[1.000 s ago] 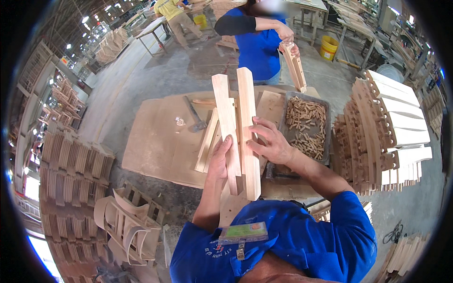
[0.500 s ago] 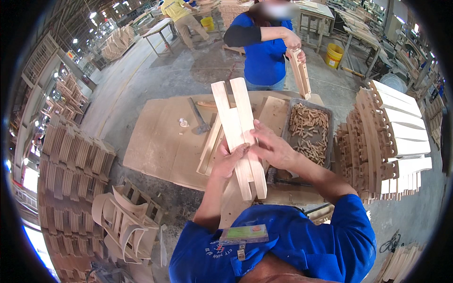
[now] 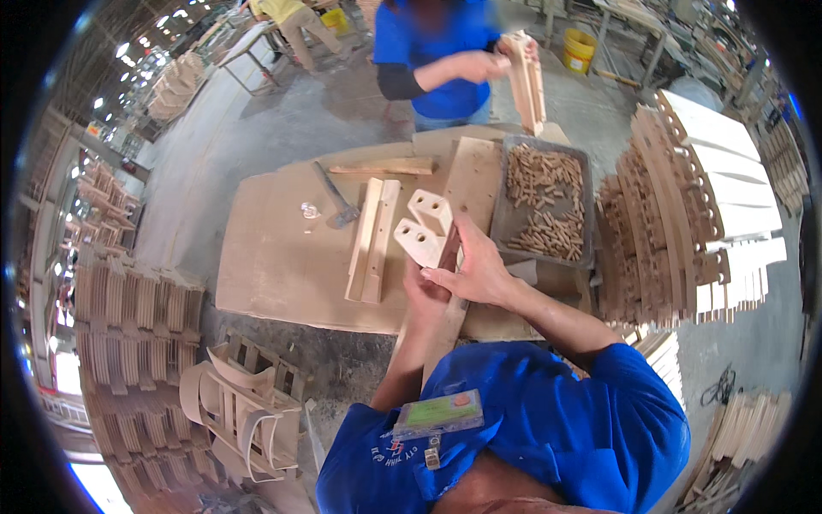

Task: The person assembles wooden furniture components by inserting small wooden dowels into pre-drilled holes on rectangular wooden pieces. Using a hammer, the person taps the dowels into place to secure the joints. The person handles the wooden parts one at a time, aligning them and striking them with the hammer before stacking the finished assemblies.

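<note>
Two pale wooden pieces (image 3: 421, 243), side by side, are tilted so their end faces with drilled holes show. My left hand (image 3: 426, 293) is closed round them from below, its fingers partly hidden. My right hand (image 3: 479, 267) grips them from the right, thumb across the near side and fingers behind. On the cardboard-covered table (image 3: 265, 257) to their left lie two wooden strips (image 3: 372, 240) and a hammer (image 3: 338, 197). A grey tray (image 3: 538, 250) of wooden dowels (image 3: 548, 193) stands to the right of my hands.
Across the table a person in blue (image 3: 445, 77) holds a wooden piece (image 3: 527, 81) upright. Stacked wooden parts rise at the right (image 3: 668, 214) and left (image 3: 137, 368). A curved wooden frame (image 3: 244, 403) stands at lower left. A yellow bucket (image 3: 579, 50) is on the floor behind.
The two wooden pieces have been swung from lengthwise to end-on, bringing their drilled ends into view. My hands have shifted their hold. The person opposite has moved one hand off the upright piece.
</note>
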{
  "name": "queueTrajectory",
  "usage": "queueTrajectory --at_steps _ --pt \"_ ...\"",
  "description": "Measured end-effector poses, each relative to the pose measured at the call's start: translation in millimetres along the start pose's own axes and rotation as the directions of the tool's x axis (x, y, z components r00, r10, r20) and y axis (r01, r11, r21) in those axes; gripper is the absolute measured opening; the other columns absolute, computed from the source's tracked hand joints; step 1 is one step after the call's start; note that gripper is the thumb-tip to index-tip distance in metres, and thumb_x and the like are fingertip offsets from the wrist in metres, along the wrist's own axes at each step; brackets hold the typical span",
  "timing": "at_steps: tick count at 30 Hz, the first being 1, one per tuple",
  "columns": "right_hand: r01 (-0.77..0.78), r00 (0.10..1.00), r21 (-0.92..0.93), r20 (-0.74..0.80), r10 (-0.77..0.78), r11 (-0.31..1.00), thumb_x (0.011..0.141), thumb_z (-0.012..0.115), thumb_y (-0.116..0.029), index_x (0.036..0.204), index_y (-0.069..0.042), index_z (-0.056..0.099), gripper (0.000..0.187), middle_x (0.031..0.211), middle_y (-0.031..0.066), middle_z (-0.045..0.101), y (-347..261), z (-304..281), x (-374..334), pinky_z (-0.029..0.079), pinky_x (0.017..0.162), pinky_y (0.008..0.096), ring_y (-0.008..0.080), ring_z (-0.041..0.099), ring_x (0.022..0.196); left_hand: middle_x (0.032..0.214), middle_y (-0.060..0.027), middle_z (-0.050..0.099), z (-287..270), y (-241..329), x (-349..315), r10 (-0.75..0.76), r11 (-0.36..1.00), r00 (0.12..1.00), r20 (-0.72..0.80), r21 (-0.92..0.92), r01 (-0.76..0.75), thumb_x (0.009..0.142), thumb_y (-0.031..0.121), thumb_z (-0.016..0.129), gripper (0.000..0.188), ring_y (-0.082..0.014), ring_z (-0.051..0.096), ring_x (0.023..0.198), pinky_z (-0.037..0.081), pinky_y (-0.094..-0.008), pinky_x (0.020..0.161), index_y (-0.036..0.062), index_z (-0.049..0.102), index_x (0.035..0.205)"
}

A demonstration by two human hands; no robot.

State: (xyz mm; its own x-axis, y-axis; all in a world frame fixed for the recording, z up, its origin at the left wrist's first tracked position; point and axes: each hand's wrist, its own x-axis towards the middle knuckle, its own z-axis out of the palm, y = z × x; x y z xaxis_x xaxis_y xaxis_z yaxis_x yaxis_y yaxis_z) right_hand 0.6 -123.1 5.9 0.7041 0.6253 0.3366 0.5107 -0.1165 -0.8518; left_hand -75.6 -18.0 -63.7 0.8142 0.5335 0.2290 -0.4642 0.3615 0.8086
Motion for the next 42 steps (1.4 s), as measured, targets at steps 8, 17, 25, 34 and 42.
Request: queueTrajectory --at_steps 8,17,25,34,42 --pt "0.202 0.979 -0.114 0.038 -0.199 0.973 0.083 0.086 -0.044 0.153 0.003 0.04 0.096 0.136 0.0259 0.058 13 -18 -14 0.047 0.108 0.0492 0.0414 0.057 0.126 0.148 -0.0118 0.051 -19 18 19 -0.052 0.903 0.975 0.218 0.427 -0.048 0.079 -0.01 0.077 0.093 -0.0217 0.057 0.129 0.053 -0.0355 0.104 0.0057 0.033 0.16" --pt "-0.573 0.805 -0.226 -0.338 0.488 0.788 0.099 0.065 -0.026 0.118 -0.008 0.073 0.027 0.105 0.0142 0.077 193 -127 -32 0.055 0.09 0.0391 0.027 0.073 0.101 0.135 -0.0152 0.056 -16 2 29 0.027 0.866 0.965 0.261 0.475 -0.153 0.081 -0.008 0.068 0.086 -0.0246 0.06 0.122 0.05 -0.0394 0.106 0.0001 0.029 0.157" --pt "-0.621 0.777 -0.555 -0.343 0.527 0.553 0.094 0.065 -0.026 0.106 -0.011 0.075 0.022 0.116 0.0172 0.072 269 -144 -52 0.054 0.095 0.0477 0.0379 0.067 0.112 0.13 -0.0137 0.059 -20 -1 27 0.048 0.864 0.967 0.248 0.476 -0.165 0.08 -0.006 0.068 0.078 -0.0236 0.061 0.12 0.051 -0.0393 0.104 0.0011 0.035 0.15" --pt "-0.441 0.897 -0.653 -0.307 0.317 0.615 0.098 0.067 -0.019 0.11 -0.012 0.074 0.015 0.116 0.0139 0.069 248 -131 -30 0.056 0.087 0.0462 0.0308 0.069 0.102 0.129 -0.0119 0.059 -21 -2 24 0.069 0.853 0.975 0.209 0.494 -0.166 0.08 -0.003 0.071 0.077 -0.0206 0.06 0.117 0.051 -0.0369 0.101 -0.0005 0.038 0.149" --pt "-0.034 0.993 0.065 0.119 0.026 0.997 0.095 0.076 -0.005 0.105 -0.002 0.072 0.011 0.086 0.0029 0.071 2 -121 66 0.052 0.069 0.0282 0.0076 0.061 0.076 0.124 -0.0084 0.06 -7 8 25 0.028 0.909 0.98 0.198 0.403 -0.107 0.08 0.0 0.073 0.07 -0.0132 0.061 0.109 0.053 -0.0302 0.092 -0.0005 0.043 0.144"
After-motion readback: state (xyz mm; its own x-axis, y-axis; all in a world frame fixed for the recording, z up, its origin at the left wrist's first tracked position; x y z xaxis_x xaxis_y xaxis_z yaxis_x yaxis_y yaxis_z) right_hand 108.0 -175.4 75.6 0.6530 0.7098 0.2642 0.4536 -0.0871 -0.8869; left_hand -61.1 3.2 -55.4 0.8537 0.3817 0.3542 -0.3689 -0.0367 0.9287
